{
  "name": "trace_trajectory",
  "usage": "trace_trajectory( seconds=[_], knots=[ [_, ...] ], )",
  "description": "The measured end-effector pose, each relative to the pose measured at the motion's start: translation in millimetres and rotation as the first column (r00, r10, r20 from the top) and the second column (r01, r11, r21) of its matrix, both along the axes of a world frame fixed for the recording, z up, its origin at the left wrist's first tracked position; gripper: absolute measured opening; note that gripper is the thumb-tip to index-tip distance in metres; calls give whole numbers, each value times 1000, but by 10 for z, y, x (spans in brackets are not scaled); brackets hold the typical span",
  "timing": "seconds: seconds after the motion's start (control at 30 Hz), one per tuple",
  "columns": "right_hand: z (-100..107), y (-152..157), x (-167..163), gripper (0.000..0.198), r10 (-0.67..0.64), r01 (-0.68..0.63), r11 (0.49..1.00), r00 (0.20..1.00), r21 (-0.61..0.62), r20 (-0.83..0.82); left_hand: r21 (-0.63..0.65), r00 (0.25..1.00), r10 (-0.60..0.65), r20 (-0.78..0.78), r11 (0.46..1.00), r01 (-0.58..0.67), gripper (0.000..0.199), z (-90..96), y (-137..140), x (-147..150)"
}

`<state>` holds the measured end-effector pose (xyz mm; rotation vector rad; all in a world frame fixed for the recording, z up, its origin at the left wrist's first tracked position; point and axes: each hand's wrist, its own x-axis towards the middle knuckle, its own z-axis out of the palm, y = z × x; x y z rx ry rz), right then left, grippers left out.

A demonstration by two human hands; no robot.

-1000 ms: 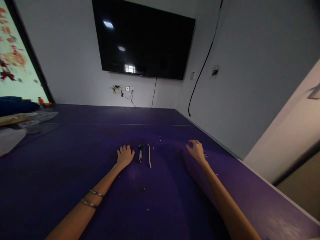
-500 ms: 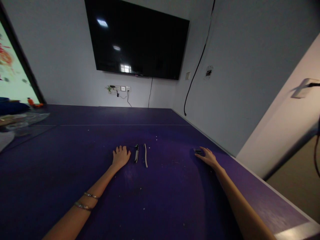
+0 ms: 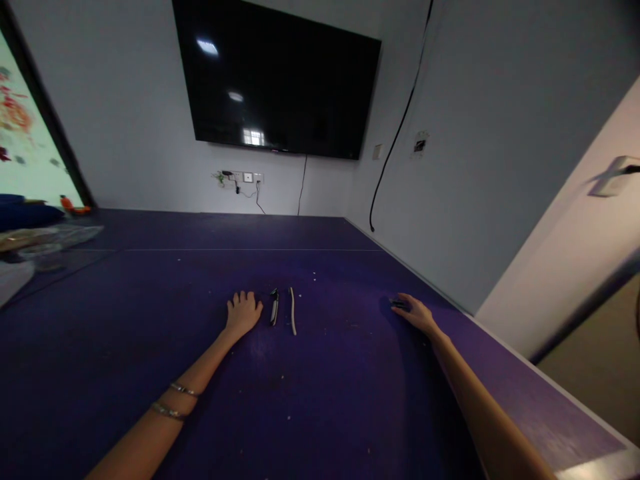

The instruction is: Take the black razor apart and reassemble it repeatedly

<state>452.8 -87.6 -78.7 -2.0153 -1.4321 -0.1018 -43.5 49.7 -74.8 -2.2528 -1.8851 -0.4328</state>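
Note:
My left hand [image 3: 243,313] lies palm down on the purple tabletop [image 3: 330,387], fingers spread, holding nothing. Just to its right is a slim black-and-silver tool [image 3: 275,308] with a dark angled head, its exact kind too small to make out. Beside that lies a thin off-white stick [image 3: 293,312], shaped somewhat like a toothbrush. Far to the right, my right hand [image 3: 416,313] rests low on the surface. Its thumb and fingers close around the sides of a small dark flat object [image 3: 399,304], partly covered by the fingers.
Clear plastic packaging [image 3: 75,235] and a dark blue item [image 3: 27,212] sit at the far left, near an orange object [image 3: 67,203]. A black cable [image 3: 395,143] hangs down the right wall. Tiny white specks dot the table. A television [image 3: 280,80] is on the wall.
The view has shifted very slightly. My right hand and the small dark object show only a tiny difference; my left hand stays in place.

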Motion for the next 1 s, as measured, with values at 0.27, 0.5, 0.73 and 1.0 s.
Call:
trace_trajectory(
  seconds=[0.27, 0.5, 0.73, 1.0],
  knots=[
    [-8, 396, -641, 60, 197, -194, 968, 980, 159, -4, 33, 1000, 0, -12, 999, 1, 46, -8, -19, 2],
    [45, 756, -1728, 59, 463, -459, 882, 886, 105, -21, 30, 1000, 3, -3, 1000, -3, 43, 18, -70, 13],
    [79, 899, -2296, 61, 536, -534, 844, 844, 52, -16, 40, 1000, 15, -2, 999, -14, 41, -9, -73, 19],
    [69, 897, -2413, 61, 521, -522, 853, 853, -4, 36, 26, 1000, 11, 4, 1000, -11, 42, -19, -66, 28]
  ],
)
